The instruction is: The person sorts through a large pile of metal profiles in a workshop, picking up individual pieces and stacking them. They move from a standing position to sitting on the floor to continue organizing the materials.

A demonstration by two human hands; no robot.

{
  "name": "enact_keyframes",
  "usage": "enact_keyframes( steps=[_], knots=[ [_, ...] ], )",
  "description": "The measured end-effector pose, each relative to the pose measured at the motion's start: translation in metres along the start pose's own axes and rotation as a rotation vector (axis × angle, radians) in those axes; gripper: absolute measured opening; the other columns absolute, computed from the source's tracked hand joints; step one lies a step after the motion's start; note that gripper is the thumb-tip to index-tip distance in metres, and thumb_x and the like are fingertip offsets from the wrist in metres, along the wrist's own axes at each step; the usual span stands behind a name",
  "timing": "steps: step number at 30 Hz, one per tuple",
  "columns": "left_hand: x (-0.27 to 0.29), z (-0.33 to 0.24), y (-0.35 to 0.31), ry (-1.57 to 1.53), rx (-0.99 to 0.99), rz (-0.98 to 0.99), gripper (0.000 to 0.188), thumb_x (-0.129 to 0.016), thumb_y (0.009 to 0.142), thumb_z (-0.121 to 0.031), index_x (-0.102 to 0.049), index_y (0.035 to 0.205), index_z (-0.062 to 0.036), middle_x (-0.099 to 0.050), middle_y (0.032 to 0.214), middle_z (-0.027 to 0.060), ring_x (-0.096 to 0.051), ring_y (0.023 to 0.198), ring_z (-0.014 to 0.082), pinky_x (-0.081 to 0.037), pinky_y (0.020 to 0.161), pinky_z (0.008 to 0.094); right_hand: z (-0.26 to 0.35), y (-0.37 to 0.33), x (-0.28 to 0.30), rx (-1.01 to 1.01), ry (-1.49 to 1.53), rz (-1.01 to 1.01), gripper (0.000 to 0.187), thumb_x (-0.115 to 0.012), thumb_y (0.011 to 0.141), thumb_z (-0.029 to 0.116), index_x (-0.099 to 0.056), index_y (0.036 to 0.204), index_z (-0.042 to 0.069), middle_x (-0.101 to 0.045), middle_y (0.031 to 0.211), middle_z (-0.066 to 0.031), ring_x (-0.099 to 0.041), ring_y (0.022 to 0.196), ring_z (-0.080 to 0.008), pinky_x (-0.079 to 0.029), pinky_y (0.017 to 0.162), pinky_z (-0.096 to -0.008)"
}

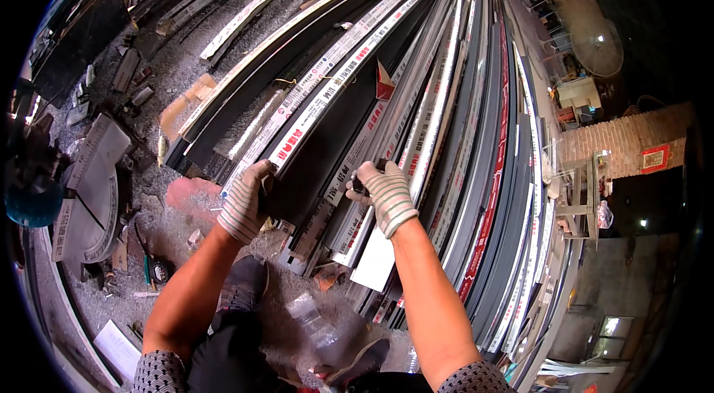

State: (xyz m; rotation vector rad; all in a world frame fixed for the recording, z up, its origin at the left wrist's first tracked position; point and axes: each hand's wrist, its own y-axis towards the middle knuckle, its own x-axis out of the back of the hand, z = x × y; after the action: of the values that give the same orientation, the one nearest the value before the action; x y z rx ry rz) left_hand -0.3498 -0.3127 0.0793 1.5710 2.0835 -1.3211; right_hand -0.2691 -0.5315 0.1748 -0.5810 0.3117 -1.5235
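Observation:
Striped knit gloves cover both my hands. My left hand (247,201) is closed at the near end of the long profiles, beside the dark profile (309,166); what its curled fingers hold is in shadow. To its right, my right hand (387,198) is closed over the bundle, thumb and fingers pressed round a small dark thing whose kind I cannot make out. A white film-wrapped profile (321,103) with red print runs away from beside my left hand. Below my right hand a plain white strip end (374,263) sticks out of the stack.
Many long metal profiles fan away to the far end, including a dark red strip (492,218). At left stands a saw with a round grey base (93,192). A tape measure (160,271) and offcuts lie on the dusty floor. A wooden stand (582,200) is at right.

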Motion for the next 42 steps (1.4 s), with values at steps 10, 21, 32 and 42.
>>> enact_keyframes(
  steps=[10, 21, 32, 42],
  knots=[
    [-0.005, -0.004, 0.001, -0.052, 0.025, -0.090, 0.028, -0.066, 0.090, -0.042, -0.059, 0.084, -0.0151, -0.052, 0.071, -0.0044, -0.050, 0.064, 0.0096, -0.042, 0.058, 0.0249, -0.007, -0.025, 0.061, 0.182, 0.178, 0.108, 0.043, -0.072, 0.092, 0.037, -0.058, 0.111, 0.001, -0.068, 0.095, -0.0127, -0.071, 0.081, -0.0219, -0.065, 0.071, -0.0353],
    [0.009, -0.010, 0.000, -0.042, 0.026, 0.032, 0.031, -0.071, 0.090, -0.044, -0.060, 0.097, -0.0164, -0.052, 0.082, -0.0027, -0.051, 0.075, 0.0105, -0.044, 0.065, 0.0263, -0.004, -0.035, 0.057, 0.135, -0.177, -0.175, 0.029, -0.066, 0.093, 0.023, -0.056, 0.107, 0.000, -0.061, 0.077, -0.0060, -0.064, 0.062, -0.0135, -0.057, 0.051, -0.0265],
    [0.001, -0.028, -0.011, -0.076, -0.017, 0.141, 0.033, -0.060, 0.097, -0.040, -0.050, 0.082, -0.0132, -0.043, 0.077, -0.0023, -0.045, 0.072, 0.0103, -0.040, 0.064, 0.0254, -0.043, 0.010, 0.004, 0.078, -0.677, -0.275, 0.070, -0.071, 0.086, 0.038, -0.044, 0.129, -0.011, -0.065, 0.086, -0.0158, -0.065, 0.064, -0.0220, -0.053, 0.055, -0.0338],
    [-0.005, -0.026, -0.020, 0.067, -0.197, 0.100, 0.014, -0.065, 0.094, -0.026, -0.061, 0.097, -0.0134, -0.043, 0.081, -0.0028, -0.044, 0.076, 0.0093, -0.041, 0.069, 0.0220, -0.034, -0.010, -0.027, 0.209, -1.026, -0.365, 0.065, -0.066, 0.088, 0.043, -0.050, 0.133, -0.001, -0.069, 0.103, -0.0238, -0.068, 0.098, -0.0366, -0.052, 0.090, -0.0434]
  ],
)
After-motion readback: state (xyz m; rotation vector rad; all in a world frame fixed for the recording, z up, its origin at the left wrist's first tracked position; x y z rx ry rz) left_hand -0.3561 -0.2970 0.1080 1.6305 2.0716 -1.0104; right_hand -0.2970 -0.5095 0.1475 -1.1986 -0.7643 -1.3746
